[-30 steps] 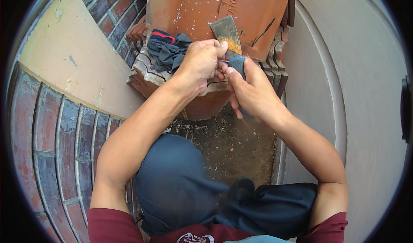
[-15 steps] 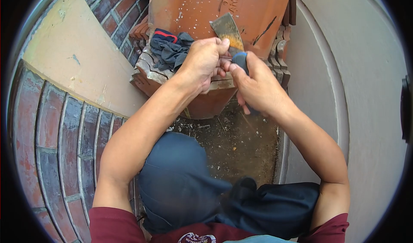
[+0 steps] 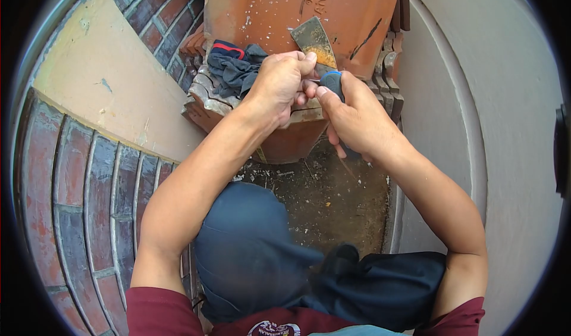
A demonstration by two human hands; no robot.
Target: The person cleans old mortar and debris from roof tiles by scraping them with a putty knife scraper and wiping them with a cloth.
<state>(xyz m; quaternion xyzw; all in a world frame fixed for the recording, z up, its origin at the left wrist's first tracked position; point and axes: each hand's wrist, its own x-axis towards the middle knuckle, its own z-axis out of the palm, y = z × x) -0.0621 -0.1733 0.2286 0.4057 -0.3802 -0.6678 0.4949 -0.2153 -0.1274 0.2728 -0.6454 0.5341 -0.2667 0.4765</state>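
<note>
Near the top centre, a putty knife (image 3: 322, 49) with a rusty, stained metal blade and a blue-black handle points up and slightly left. My right hand (image 3: 361, 119) is wrapped round its handle. Beside the blade's base is my left hand (image 3: 282, 86), its fingers curled and pinched close to the knife. A thin, light strand or sliver shows between the two hands; what it is I cannot make out. Dark crumpled cloth (image 3: 233, 68) with a red stripe lies just left of my left hand, on stacked clay tiles (image 3: 211, 93).
A large orange roof tile (image 3: 262, 14) lies behind the hands. Brick wall (image 3: 74, 169) and a beige panel (image 3: 113, 86) stand at the left, a grey curved wall (image 3: 517, 98) at the right. Dirty floor (image 3: 333, 205) with debris lies below, by my bent legs.
Both hands hold nearly the same pose round the putty knife. The view has shifted very slightly.
</note>
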